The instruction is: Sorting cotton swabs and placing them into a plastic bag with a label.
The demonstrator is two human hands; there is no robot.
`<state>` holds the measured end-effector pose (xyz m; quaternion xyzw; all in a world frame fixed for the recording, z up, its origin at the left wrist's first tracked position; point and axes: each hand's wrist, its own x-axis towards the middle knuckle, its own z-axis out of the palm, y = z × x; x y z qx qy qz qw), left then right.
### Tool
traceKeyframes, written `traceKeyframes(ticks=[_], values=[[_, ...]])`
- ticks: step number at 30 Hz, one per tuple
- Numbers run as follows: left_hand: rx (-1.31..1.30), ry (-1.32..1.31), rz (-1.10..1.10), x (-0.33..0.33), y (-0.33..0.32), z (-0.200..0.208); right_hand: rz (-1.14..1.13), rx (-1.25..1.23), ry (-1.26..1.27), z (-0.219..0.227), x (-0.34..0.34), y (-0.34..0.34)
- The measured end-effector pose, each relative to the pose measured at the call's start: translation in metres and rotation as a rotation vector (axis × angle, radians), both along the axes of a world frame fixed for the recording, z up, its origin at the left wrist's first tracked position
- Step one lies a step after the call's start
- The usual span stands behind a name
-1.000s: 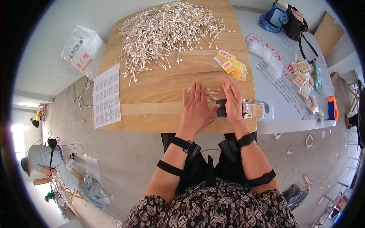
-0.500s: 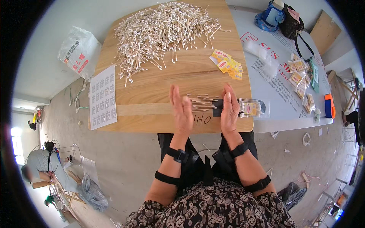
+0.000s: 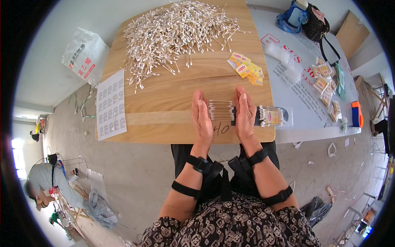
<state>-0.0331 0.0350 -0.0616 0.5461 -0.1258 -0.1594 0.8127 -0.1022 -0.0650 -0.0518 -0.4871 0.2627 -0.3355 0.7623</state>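
A row of cotton swabs [image 3: 221, 110] lies side by side on the wooden table, between my two hands. My left hand [image 3: 203, 122] stands on edge at the left ends of the row, fingers stretched out. Facing it, my right hand [image 3: 245, 117] is also flat and upright at the right ends, over a dark strip [image 3: 257, 118]. Just right of that hand, a second group of cotton swabs with a yellow card [image 3: 272, 116] on it rests on the strip. A big heap of loose swabs [image 3: 173, 37] covers the far part of the table.
Yellow cards [image 3: 248, 69] lie beyond my right hand. A printed sheet [image 3: 111, 106] hangs over the left table edge near a white plastic bag [image 3: 86, 55]. On the grey board at right are packed swab packets [image 3: 323, 82], an orange-and-blue object [image 3: 356, 114] and bags [image 3: 302, 16].
My hands have come closer together, the left one moving right. The swabs between them went from uneven to an aligned, more compact row.
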Motion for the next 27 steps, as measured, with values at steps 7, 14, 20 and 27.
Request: traceKeyframes(ticks=[7,14,20,27], values=[[-0.059,0.061,-0.04,-0.004,0.002,0.015,0.014,-0.055,0.003,0.01,-0.007,-0.005],[1.01,-1.078,-0.414,0.012,0.028,0.037,0.34,-1.011,0.343,0.024,-0.034,-0.027],[1.04,-1.13,-0.424,0.006,0.022,0.031,0.314,-1.113,0.392,0.02,-0.035,-0.026],[1.226,-1.15,-0.399,-0.015,0.022,0.034,0.273,-1.094,0.386,0.023,-0.037,-0.021]])
